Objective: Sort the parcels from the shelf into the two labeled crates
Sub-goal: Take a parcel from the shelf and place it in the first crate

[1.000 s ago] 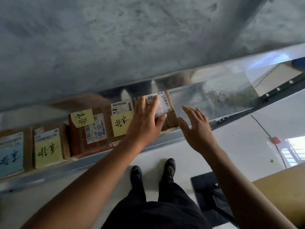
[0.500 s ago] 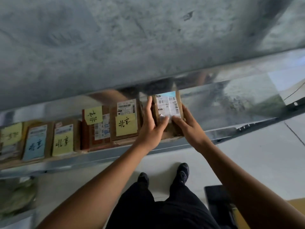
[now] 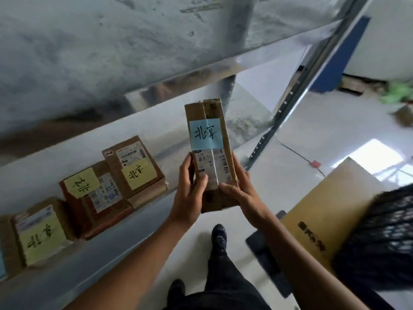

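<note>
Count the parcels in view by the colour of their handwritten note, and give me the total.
Parcels with a yellow note: 3, on the shelf
Parcel with a blue note: 1, gripped by left hand and right hand
Total: 4
A blue sliver at the left edge is too cut off to count.

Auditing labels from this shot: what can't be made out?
Head view:
Shipping label on the held parcel: print too small.
Its lower front: covered by left hand, right hand.
Writing on cardboard sheet: blurred.
Black mesh object: blurred, cut by right edge.
Leftmost parcel: cut by left edge.
</note>
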Action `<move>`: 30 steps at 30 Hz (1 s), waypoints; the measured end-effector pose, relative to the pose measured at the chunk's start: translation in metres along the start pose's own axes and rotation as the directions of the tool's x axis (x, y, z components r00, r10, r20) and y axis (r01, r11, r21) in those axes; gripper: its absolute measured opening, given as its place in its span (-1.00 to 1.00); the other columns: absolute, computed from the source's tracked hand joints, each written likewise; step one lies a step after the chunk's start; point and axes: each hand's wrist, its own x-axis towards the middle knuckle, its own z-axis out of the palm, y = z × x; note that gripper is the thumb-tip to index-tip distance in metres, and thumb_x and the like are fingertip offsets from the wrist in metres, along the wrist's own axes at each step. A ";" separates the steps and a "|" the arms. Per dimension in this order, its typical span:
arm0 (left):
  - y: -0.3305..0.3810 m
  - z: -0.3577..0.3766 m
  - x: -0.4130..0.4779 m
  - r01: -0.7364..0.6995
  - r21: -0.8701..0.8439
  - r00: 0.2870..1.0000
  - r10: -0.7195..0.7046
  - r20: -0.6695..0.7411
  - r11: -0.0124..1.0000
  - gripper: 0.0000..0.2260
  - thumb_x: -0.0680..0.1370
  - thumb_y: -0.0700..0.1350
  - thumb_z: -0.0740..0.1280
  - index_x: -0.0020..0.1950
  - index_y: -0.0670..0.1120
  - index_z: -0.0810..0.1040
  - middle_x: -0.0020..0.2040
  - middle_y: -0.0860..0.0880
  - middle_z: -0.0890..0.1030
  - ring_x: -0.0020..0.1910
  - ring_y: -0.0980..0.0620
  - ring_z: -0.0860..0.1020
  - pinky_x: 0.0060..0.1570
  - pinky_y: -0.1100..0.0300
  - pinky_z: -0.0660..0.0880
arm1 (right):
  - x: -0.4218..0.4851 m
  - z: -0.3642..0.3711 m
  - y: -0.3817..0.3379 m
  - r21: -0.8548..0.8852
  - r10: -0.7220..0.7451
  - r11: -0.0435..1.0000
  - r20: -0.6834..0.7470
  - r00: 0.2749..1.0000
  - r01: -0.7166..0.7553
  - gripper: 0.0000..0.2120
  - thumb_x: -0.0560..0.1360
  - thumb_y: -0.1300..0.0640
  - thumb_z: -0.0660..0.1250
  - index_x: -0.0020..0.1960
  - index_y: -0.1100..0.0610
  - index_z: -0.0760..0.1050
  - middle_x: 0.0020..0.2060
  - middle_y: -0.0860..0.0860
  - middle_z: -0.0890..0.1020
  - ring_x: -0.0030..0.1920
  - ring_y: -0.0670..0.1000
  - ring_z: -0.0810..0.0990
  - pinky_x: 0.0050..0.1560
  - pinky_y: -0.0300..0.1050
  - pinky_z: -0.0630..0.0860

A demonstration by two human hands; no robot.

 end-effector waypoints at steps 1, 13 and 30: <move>0.003 0.004 -0.009 -0.009 -0.009 0.999 0.009 0.041 1.000 -0.44 0.65 0.00 0.21 0.63 0.11 0.11 0.44 0.27 0.40 0.40 0.32 0.41 0.24 0.39 0.45 | -0.016 -0.002 -0.001 -0.021 -0.004 1.000 -0.041 0.999 0.003 -0.11 0.34 -0.29 0.45 0.57 -0.50 0.10 0.43 -0.04 0.28 0.51 0.06 0.29 0.36 -0.02 0.53; 0.055 0.127 -0.074 -0.124 -0.033 0.874 0.125 0.469 0.992 -0.57 0.67 0.08 0.15 0.55 0.06 0.31 0.52 0.09 0.40 0.43 0.33 0.37 0.30 0.38 0.41 | -0.217 -0.060 -0.013 0.093 -0.084 0.977 -0.660 0.747 0.192 -0.22 0.40 -0.17 0.47 0.54 -0.46 0.24 0.39 -0.15 0.29 0.49 0.11 0.38 0.19 0.22 0.67; 0.067 0.419 -0.167 -0.587 0.183 0.582 0.255 0.772 0.789 -0.46 0.59 0.38 0.11 0.53 0.21 0.30 0.60 0.11 0.22 0.63 -0.04 0.11 0.48 -0.30 0.26 | -0.456 -0.248 0.004 0.128 -0.039 0.940 -0.881 0.472 0.317 -0.22 0.43 -0.17 0.47 0.56 -0.43 0.22 0.51 0.08 0.38 0.41 0.19 0.54 0.27 0.36 0.58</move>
